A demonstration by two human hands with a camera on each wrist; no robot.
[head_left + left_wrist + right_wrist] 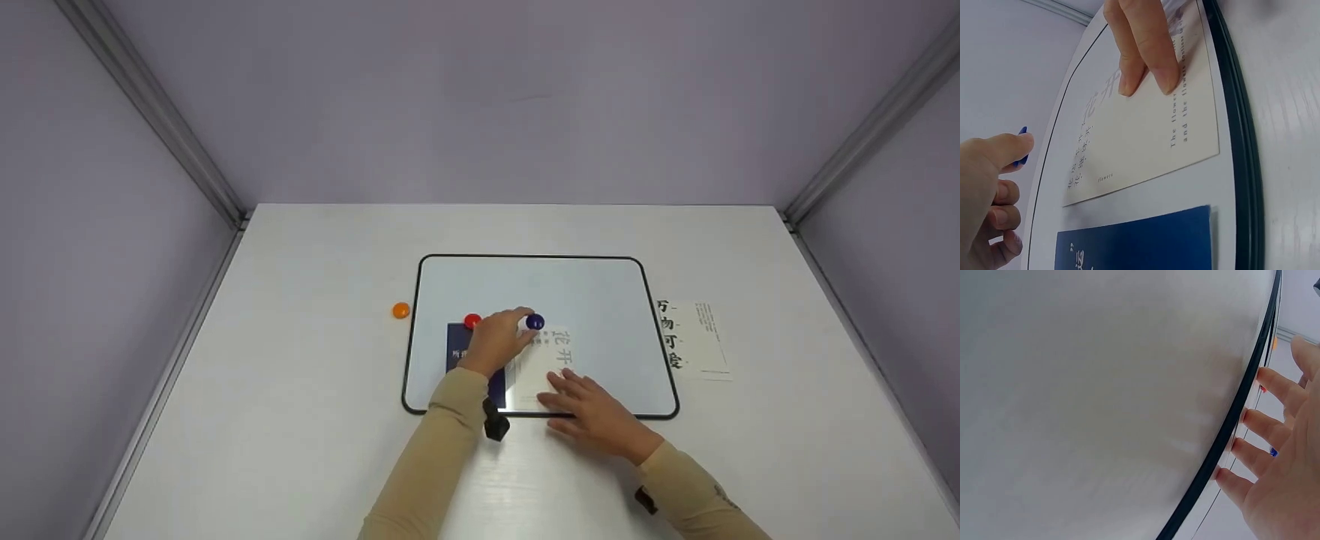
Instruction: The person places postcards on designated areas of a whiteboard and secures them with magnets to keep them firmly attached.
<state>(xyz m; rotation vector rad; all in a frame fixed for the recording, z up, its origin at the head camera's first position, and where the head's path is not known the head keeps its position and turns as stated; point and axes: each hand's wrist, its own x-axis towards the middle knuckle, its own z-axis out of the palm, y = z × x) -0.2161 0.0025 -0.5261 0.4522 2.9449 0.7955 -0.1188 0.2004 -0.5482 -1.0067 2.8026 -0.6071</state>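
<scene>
The person's left hand pinches a dark blue round magnet between thumb and fingers, at the top of a cream card with printed characters. In the left wrist view only slivers of the blue magnet show by the thumb. With fingers spread, the right hand rests its fingertips on the lower right of the cream card. Both cards lie on a black-framed whiteboard. To the left is a navy card, partly under the left forearm in the head view, with a red magnet at its top edge.
An orange magnet sits on the white table just left of the whiteboard. Another printed card lies at the board's right edge. Pale walls stand behind and at both sides.
</scene>
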